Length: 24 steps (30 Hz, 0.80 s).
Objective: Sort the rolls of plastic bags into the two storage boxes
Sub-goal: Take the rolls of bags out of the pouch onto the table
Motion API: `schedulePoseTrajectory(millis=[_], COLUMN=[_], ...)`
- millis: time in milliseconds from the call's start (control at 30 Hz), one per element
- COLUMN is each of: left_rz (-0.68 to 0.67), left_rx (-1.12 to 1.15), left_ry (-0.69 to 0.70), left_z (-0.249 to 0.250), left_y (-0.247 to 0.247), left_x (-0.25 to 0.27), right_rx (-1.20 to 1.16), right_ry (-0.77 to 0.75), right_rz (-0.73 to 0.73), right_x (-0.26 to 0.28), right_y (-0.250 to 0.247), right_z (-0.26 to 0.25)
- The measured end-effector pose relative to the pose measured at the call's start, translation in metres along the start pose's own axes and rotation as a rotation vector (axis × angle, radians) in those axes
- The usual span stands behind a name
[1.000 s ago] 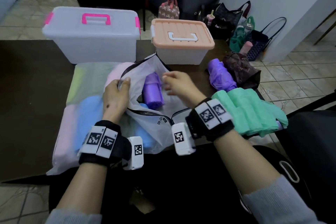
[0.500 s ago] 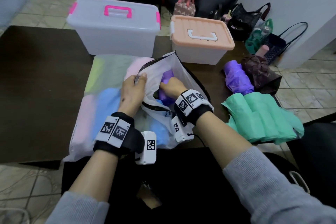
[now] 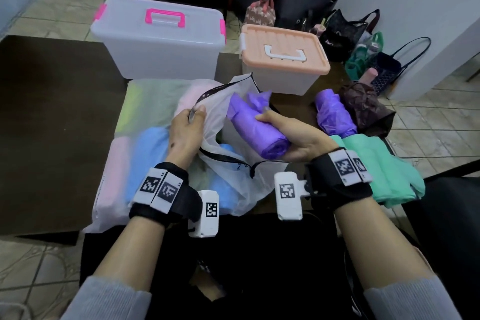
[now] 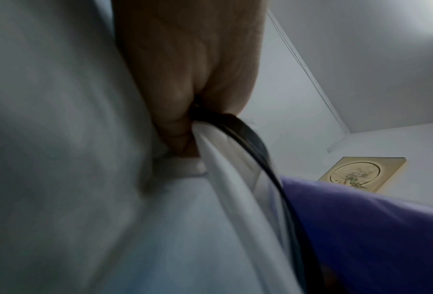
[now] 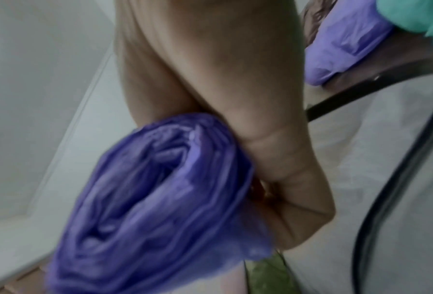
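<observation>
The right hand [image 3: 293, 135] grips a purple roll [image 3: 257, 130] just above the mouth of the white bag [image 3: 228, 187], whose black-edged rim the left hand [image 3: 185, 132] pinches, in front of the closed peach-lidded box [image 3: 283, 60].

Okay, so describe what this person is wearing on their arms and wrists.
Both forearms are bare up to pushed-back grey ribbed sleeves. Each wrist carries a black strap: the one behind the left hand and the one behind the right hand each bear two white tags printed with black square codes. A white boxy camera unit with its own code hangs off each strap.
</observation>
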<state>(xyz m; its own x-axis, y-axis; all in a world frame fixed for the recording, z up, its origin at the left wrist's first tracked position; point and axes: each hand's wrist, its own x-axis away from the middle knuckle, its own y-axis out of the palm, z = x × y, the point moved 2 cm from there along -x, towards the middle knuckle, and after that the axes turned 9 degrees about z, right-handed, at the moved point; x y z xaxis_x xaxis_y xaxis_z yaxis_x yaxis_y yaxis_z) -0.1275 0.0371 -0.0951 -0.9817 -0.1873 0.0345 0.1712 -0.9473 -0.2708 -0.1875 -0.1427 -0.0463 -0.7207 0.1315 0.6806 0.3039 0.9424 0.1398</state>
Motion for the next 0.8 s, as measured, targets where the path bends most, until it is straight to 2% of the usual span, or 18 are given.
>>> schedulePoseTrajectory(millis=[200, 233, 300, 333, 400, 500, 567, 800], left_rz=[-0.001, -0.003, -0.006, -0.010, -0.019, -0.032, -0.039, -0.030], left_rx=[-0.004, 0.002, 0.009, 0.010, 0.031, 0.043, 0.037, 0.074], left_ry=[0.007, 0.007, 0.012, 0.011, 0.007, 0.002, 0.003, -0.009], left_z=[-0.002, -0.003, -0.005, -0.006, -0.008, -0.010, -0.010, -0.013], left_y=[0.000, 0.001, 0.001, 0.001, 0.002, 0.001, 0.000, 0.001], left_x=[-0.002, -0.003, -0.005, -0.005, -0.006, -0.006, -0.007, -0.008], right_rx=[-0.096, -0.114, -0.116, -0.070, 0.273, 0.954, 1.125, 1.215], right_ry=[-0.112, -0.153, -0.248, -0.315, -0.431, -0.406, -0.385, -0.321], right_rz=[-0.123, -0.095, 0.044, 0.170, 0.457, 0.760, 0.852, 1.008], right_x=[0.035, 0.035, 0.027, 0.019, -0.005, -0.040, -0.055, -0.083], right_y=[-0.051, -0.062, -0.078, -0.084, -0.094, -0.101, -0.100, -0.096], right_z=[-0.005, -0.011, -0.024, -0.032, -0.044, -0.049, -0.045, -0.027])
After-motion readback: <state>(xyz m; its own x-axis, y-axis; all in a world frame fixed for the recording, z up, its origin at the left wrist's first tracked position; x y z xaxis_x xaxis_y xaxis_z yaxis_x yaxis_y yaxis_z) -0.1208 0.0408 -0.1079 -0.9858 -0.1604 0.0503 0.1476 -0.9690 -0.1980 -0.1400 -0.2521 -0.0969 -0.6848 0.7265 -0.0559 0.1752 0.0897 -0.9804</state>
